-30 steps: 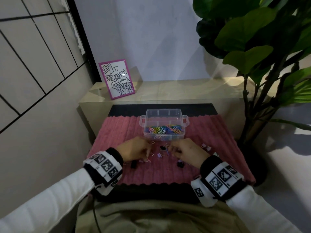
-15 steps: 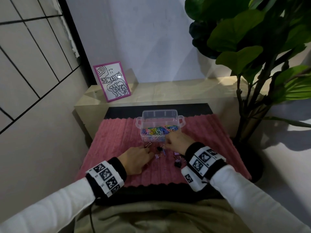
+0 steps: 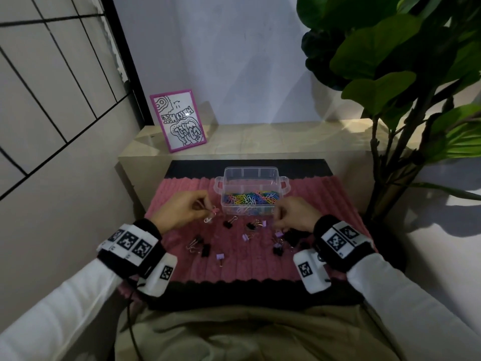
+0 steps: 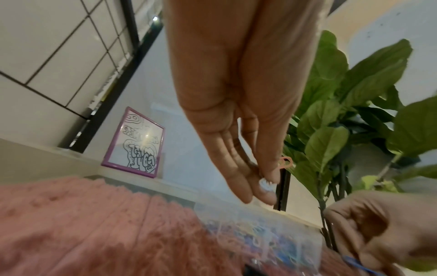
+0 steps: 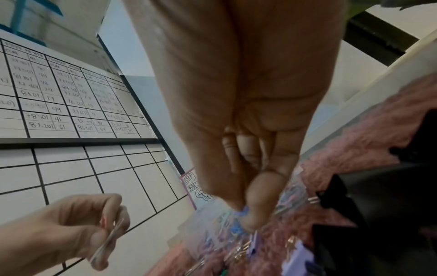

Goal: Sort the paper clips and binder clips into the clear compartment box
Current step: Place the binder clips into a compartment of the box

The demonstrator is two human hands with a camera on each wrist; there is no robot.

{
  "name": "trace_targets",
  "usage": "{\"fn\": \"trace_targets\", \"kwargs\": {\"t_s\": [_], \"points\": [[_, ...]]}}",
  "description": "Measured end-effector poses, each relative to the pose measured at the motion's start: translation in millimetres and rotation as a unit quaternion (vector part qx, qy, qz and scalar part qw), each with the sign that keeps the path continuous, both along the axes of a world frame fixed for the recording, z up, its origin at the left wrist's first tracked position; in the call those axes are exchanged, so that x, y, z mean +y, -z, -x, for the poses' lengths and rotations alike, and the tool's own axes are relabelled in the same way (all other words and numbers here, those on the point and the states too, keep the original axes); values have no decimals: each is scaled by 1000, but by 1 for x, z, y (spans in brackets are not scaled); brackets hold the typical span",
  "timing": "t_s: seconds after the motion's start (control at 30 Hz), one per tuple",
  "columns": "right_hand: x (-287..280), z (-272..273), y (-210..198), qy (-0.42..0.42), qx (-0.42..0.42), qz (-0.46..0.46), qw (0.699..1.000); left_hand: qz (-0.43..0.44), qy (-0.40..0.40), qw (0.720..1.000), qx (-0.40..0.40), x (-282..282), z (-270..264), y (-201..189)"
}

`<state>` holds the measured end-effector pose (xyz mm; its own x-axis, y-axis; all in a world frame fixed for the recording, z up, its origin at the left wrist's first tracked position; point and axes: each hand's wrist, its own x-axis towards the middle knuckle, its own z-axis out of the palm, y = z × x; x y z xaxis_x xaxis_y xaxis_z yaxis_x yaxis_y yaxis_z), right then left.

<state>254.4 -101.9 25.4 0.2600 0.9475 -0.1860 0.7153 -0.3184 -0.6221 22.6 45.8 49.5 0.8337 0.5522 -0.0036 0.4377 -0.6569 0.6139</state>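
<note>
The clear compartment box (image 3: 251, 178) stands at the back of the pink mat (image 3: 182, 188), its front section full of coloured paper clips (image 3: 250, 198). My left hand (image 3: 205, 207) hovers left of the box and pinches a pink and a white paper clip (image 3: 211, 215); these paper clips (image 4: 266, 184) also show at its fingertips in the left wrist view. My right hand (image 3: 277, 220) is low by the box's front right corner, thumb and finger pinching a blue paper clip (image 5: 243, 214). Black binder clips (image 3: 229, 224) and purple binder clips (image 3: 220, 256) lie scattered on the mat between my hands.
A pink-framed picture (image 3: 178, 120) leans on the pale ledge (image 3: 260, 142) behind the mat. A large leafy plant (image 3: 390, 61) rises at the right, its stems close to the mat's right edge. A tiled wall (image 3: 52, 100) closes the left side.
My left hand has risen off the mat with paper clips pinched. My right hand went forward to the box, then came back to the mat by the box's front right corner.
</note>
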Motion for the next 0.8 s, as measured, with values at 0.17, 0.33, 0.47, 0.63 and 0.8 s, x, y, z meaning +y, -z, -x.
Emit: {"fn": "trace_targets", "kwargs": {"t_s": [0.17,0.33,0.47,0.63,0.8], "points": [[2,8,-7,-66,7,-21,998,87,-44,992,-75,3,1,-5],[13,19,-4,-81,-37,-27,996,183,-86,969,-140,0,14,-7],[33,38,7,-141,-121,-1,983,205,-98,965,-130,-1,24,1],[51,49,13,-184,-203,51,960,199,-98,968,-114,-3,28,8],[51,46,17,-198,-217,46,955,189,-85,973,-104,-9,30,10]]}}
